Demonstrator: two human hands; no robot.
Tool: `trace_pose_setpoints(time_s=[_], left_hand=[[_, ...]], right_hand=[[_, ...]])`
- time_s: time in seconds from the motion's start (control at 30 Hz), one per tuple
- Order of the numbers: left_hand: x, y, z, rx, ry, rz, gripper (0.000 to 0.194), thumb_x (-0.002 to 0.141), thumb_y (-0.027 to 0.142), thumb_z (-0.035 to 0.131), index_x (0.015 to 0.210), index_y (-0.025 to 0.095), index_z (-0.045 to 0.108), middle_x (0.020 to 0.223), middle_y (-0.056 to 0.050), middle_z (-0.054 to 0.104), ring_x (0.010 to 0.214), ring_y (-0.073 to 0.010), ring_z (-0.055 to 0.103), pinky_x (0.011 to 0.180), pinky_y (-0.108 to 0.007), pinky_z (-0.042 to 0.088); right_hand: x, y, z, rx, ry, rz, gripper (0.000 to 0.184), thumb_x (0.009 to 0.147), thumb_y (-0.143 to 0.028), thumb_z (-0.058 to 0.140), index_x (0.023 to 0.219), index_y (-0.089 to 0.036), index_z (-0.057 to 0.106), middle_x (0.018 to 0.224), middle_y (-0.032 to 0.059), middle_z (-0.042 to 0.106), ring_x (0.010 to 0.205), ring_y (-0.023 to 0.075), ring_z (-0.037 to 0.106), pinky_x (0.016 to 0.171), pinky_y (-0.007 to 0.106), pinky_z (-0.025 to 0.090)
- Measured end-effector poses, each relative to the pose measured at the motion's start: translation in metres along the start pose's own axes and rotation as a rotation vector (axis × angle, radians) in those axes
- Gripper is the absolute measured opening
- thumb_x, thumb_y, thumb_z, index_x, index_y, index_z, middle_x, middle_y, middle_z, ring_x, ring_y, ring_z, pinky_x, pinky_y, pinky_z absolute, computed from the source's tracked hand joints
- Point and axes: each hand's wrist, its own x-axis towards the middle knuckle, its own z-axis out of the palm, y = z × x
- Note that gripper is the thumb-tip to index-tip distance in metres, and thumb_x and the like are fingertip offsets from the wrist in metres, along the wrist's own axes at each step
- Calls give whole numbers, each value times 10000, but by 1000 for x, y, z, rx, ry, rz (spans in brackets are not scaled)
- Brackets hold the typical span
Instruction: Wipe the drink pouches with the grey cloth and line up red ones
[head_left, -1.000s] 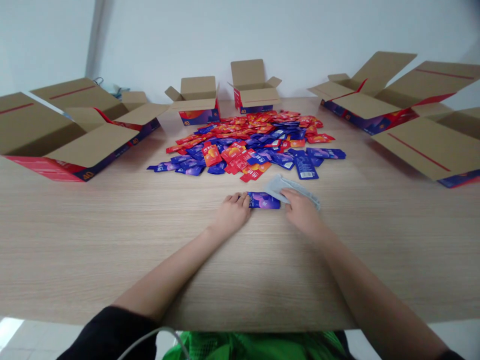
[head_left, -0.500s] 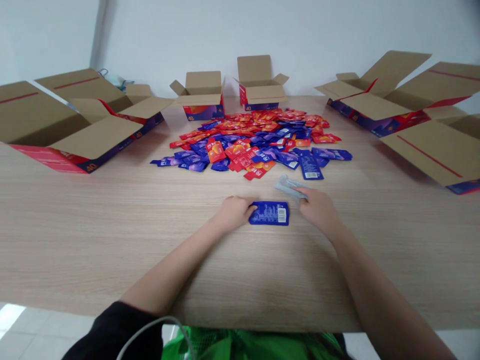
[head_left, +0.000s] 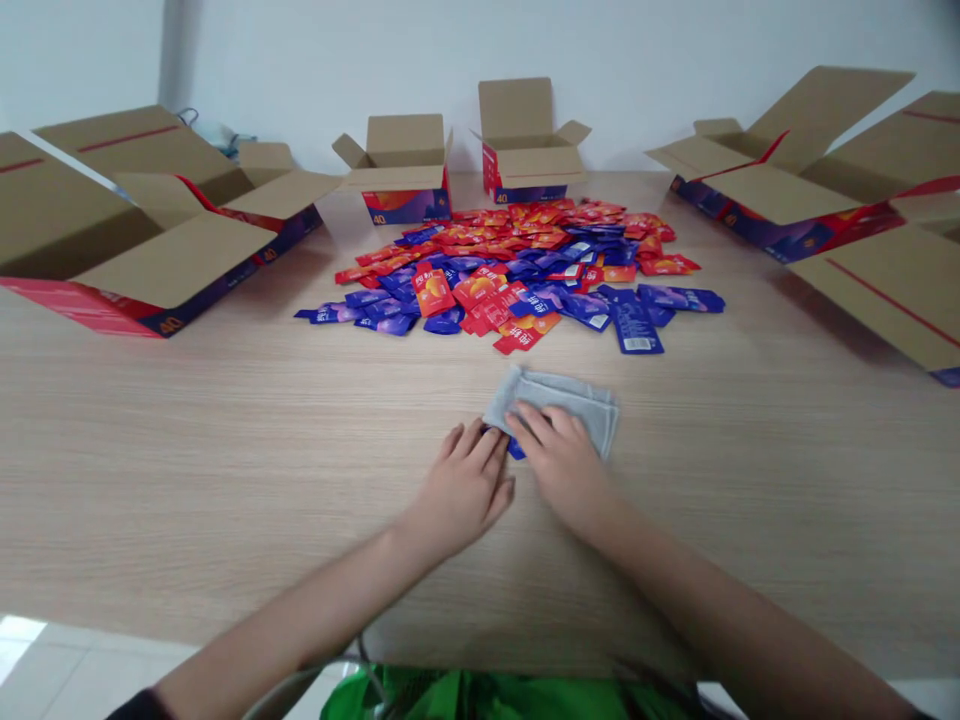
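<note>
**Two bare hands met over a blue packet half hidden by a grey cloth**

From where I stood, the wood-grain table [head_left: 262,450] filled most of the view, with a pale wall behind it. Large cartons with raised flaps flanked it, the left cartons [head_left: 180,255] on one side and the right cartons [head_left: 885,290] on the other. Two smaller ones, a back-left carton [head_left: 405,180] and a back-right carton [head_left: 532,163], stood open near the far edge, each marked 40. Green material [head_left: 480,695] showed below the near edge.

In front of the smaller cartons spread a loose pile [head_left: 487,265] of flat red and blue packets, red mostly toward the back and several blue ones along the front.

Nearer the person, the left hand [head_left: 465,485] lay palm down and unclenched, its fingertips at the left end of the blue packet [head_left: 516,450]. The right hand [head_left: 562,465] was unclenched too, fingers laid out on top of the folded grey cloth [head_left: 566,395].

That cloth covered most of the packet, which lay on the table apart from the pile; only small bits of blue peeked out between the hands. Its printed face was hidden.
</note>
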Motion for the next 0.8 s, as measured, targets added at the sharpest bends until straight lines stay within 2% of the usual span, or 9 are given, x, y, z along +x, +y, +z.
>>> trace_pose_setpoints(time_s=[0.07, 0.13, 0.23, 0.33, 0.43, 0.53, 0.6, 0.67, 0.8], left_hand=[[2, 4, -2, 4, -25, -17, 501, 951, 388, 408, 1363, 113, 479, 1370, -118, 513, 1331, -313, 374, 1107, -461, 289], [3, 5, -3, 6, -35, -20, 504, 960, 384, 389, 1396, 138, 447, 1428, -102, 465, 1354, -317, 348, 1099, -462, 303], [2, 8, -5, 13, -32, -19, 504, 967, 382, 382, 1436, 198, 398, 1481, -94, 402, 1370, -334, 326, 1087, -489, 311], [1, 11, -7, 21, -37, -23, 478, 963, 371, 401, 1422, 240, 422, 1436, -105, 450, 1348, -340, 364, 1075, -502, 321], [2, 14, -11, 30, -71, -25, 435, 957, 360, 418, 1372, 248, 488, 1300, -105, 556, 1263, -316, 466, 1071, -497, 331], [2, 14, -13, 42, -67, -25, 459, 959, 368, 420, 1409, 280, 441, 1370, -103, 506, 1296, -327, 435, 1059, -506, 342], [2, 14, -12, 47, -59, -21, 484, 961, 371, 419, 1438, 290, 397, 1454, -107, 425, 1346, -347, 372, 1053, -512, 346], [2, 15, -12, 47, -56, -22, 485, 962, 373, 419, 1438, 285, 396, 1478, -114, 394, 1353, -356, 361, 1050, -517, 347], [4, 16, -15, 40, -63, -25, 394, 951, 370, 443, 1318, 265, 540, 1335, -105, 527, 1305, -346, 419, 1045, -506, 354]], right_hand=[[0, 5, 6, -44, -37, -16, 531, 801, 5, 415, 1275, -152, 596, 1380, 98, 550, 1076, 281, 540, 912, 444, 456], [1, 23, 8, -52, 6, 76, 559, 756, 37, 408, 1240, -140, 624, 1345, 95, 582, 1073, 272, 544, 943, 447, 450], [-1, 40, 12, -36, 91, 165, 582, 705, 65, 375, 1213, -65, 630, 1328, 138, 589, 1193, 269, 510, 1035, 452, 408], [-6, 23, 22, -15, 79, 33, 587, 715, 63, 353, 1241, -25, 596, 1358, 171, 555, 1295, 262, 452, 1126, 482, 312], [-10, 0, 27, -12, 25, -71, 608, 730, 57, 350, 1295, -35, 553, 1397, 170, 517, 1331, 258, 424, 1142, 483, 296], [-8, 7, 20, -22, -10, 22, 656, 691, 72, 348, 1309, -38, 542, 1404, 164, 512, 1340, 263, 415, 1136, 477, 316], [-7, 22, 14, -58, -10, 158, 665, 672, 81, 347, 1305, -3, 534, 1399, 199, 505, 1335, 285, 422, 1122, 485, 337], [-6, 27, 11, -101, -4, 229, 646, 686, 85, 343, 1305, 31, 522, 1398, 236, 489, 1332, 304, 422, 1113, 488, 348], [-11, 0, 20, -111, -26, 45, 577, 768, 52, 351, 1315, 0, 527, 1415, 219, 474, 1345, 302, 402, 1127, 477, 330]])
